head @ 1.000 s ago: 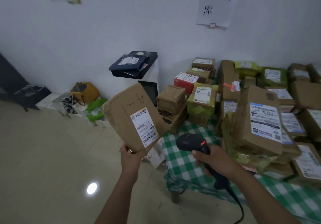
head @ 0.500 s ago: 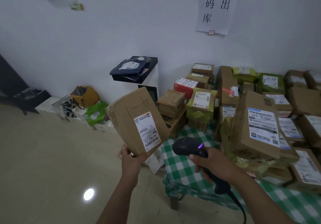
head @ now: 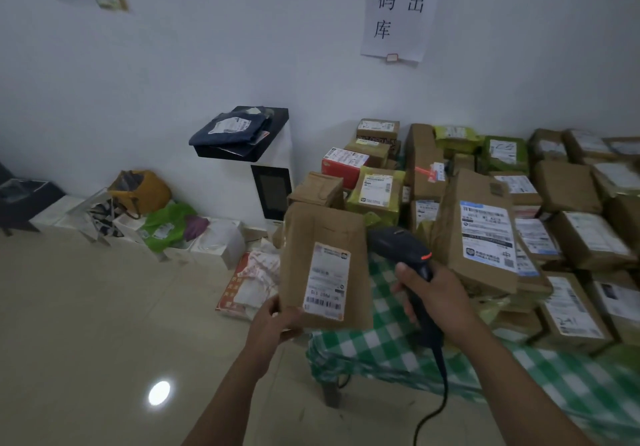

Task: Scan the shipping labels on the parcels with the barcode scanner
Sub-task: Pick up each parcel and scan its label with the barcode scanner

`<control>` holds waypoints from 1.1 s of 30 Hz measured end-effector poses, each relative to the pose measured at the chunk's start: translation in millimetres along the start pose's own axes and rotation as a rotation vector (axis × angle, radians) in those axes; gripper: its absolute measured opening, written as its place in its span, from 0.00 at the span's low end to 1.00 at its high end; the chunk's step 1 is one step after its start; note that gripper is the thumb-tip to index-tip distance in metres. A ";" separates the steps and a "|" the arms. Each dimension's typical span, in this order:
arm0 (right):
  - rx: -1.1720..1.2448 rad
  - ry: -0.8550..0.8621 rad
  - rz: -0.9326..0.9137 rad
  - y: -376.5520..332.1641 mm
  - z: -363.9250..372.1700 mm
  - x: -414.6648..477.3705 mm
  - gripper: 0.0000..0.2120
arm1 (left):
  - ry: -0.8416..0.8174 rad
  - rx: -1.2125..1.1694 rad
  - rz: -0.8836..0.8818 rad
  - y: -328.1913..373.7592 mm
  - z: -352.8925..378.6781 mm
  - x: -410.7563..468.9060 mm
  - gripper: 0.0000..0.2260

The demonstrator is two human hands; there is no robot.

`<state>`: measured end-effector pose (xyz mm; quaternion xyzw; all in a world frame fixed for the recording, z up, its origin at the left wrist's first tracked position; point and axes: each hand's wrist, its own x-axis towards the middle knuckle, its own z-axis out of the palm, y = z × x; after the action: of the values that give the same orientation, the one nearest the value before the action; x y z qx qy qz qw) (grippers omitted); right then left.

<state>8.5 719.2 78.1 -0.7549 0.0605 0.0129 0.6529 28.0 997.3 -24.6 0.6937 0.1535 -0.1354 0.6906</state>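
Observation:
My left hand (head: 275, 321) grips the lower left corner of a flat brown parcel (head: 311, 237) and holds it upright. Its white shipping label (head: 326, 281) faces me, with the barcode near the bottom. My right hand (head: 434, 295) grips the handle of a black barcode scanner (head: 398, 243), whose head sits just right of the parcel and points up and left. An orange mark shows on the scanner's neck. Its black cable (head: 438, 397) hangs down past my right forearm.
A table with a green checked cloth (head: 388, 345) carries a heap of labelled cardboard parcels (head: 485, 227). A white kiosk with a dark screen (head: 272, 191) stands against the wall. Bags and white boxes (head: 166, 224) lie on the tiled floor at left.
The parcel has swung from tilted left to upright and moved right and lower, close to the scanner. The scanner head has risen and its indicator went from purple to orange.

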 end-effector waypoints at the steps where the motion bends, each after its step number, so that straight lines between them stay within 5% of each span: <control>1: -0.005 0.007 -0.008 1.9 -4.0 -0.5 0.26 | -0.025 0.037 -0.026 -3.5 5.9 1.1 0.26; 5: -0.023 0.016 -0.011 11.5 -14.0 -4.8 0.28 | -0.096 0.167 -0.126 -21.9 32.6 5.2 0.16; 12: -0.047 0.060 -0.023 21.7 -27.0 -11.9 0.19 | -0.130 0.147 -0.242 -33.2 81.0 17.6 0.19; 20: -0.080 0.118 -0.040 6.0 -40.2 -24.2 0.12 | -0.071 0.900 0.089 -13.9 109.2 29.8 0.09; 24: -0.004 0.304 -0.092 -5.6 -60.7 -31.0 0.18 | -0.005 0.674 0.250 33.8 143.0 18.8 0.12; 28: 0.036 0.651 -0.100 -1.5 -89.3 -33.5 0.15 | -0.184 0.441 0.424 88.5 187.0 -4.2 0.05; 33: 0.167 0.717 0.158 8.3 -113.1 -28.1 0.19 | -0.420 0.466 0.308 111.4 225.1 -16.7 0.24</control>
<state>-27.0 608.5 89.3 -0.6488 0.3442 -0.2069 0.6464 62.7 771.9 82.1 0.8048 -0.1336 -0.2009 0.5423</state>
